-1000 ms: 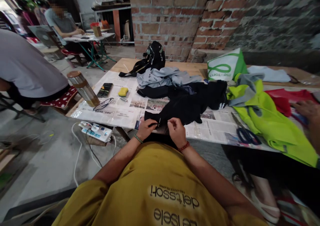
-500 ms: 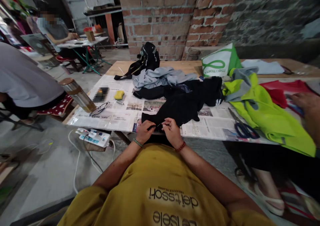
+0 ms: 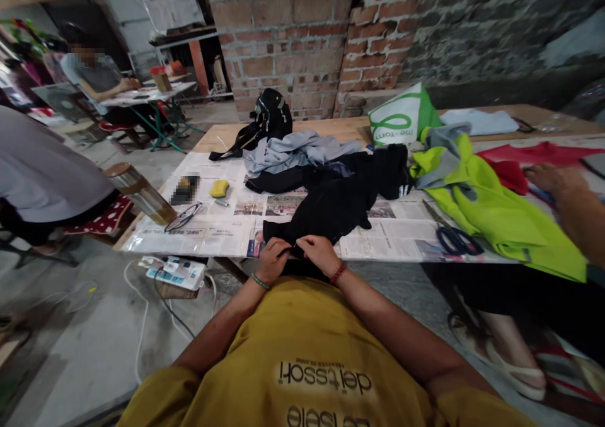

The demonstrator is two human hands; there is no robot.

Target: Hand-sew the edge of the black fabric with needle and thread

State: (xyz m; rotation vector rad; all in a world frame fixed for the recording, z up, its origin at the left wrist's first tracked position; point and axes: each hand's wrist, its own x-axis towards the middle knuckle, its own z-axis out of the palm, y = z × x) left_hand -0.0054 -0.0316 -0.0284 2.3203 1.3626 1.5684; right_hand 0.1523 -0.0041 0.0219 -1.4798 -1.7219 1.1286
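A black garment lies spread over the newspaper-covered table, its near end drawn to the front edge. My left hand is closed on that near end, with the cloth pinched between thumb and fingers. Close beside it, my right hand is closed in a pinch on what looks like a thin needle, its tip against the cloth. Most of the needle is hidden by my fingers. Behind the black garment lies a crumpled grey garment.
On the left are a steel flask, glasses and a yellow sponge. Scissors lie right, beside a neon yellow garment. Another person's hand rests near red cloth. A power strip sits below the table.
My right hand has come down and left, closer to my left hand, and its fingers have folded in. The view has shifted slightly. The other person's hand at right has moved left.
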